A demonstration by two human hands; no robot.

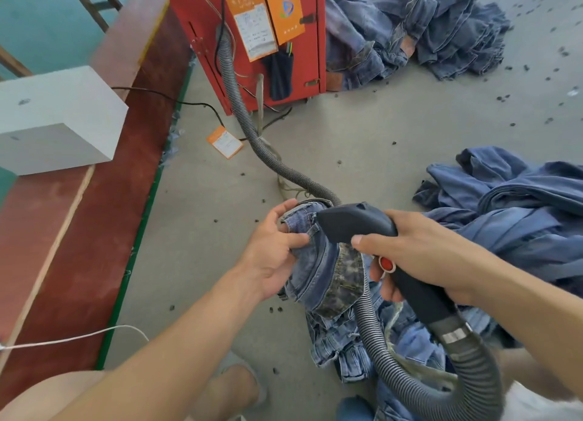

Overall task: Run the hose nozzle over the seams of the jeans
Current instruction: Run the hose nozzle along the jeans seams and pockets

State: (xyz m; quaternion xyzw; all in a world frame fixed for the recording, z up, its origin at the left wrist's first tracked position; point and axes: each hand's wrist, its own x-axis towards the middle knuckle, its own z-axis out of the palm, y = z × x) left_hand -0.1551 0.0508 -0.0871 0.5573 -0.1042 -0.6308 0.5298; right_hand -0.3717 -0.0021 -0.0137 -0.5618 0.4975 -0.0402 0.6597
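Seemingly the work is mid-pass: at centre frame the left hand (271,247) pinches the bunched waistband of the jeans (318,263), while the right hand (419,253) grasps the black hose nozzle (353,223), its tip against a belt-loop seam. Most of the garment hangs below, lower centre, so I judge plenty of seams remain; denim piles (410,26) wait at upper and middle right

Head-worn view, steeply down, close over floor (362,143)

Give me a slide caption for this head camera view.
Left hand holds jeans while right hand aims the hose nozzle at the waistband.
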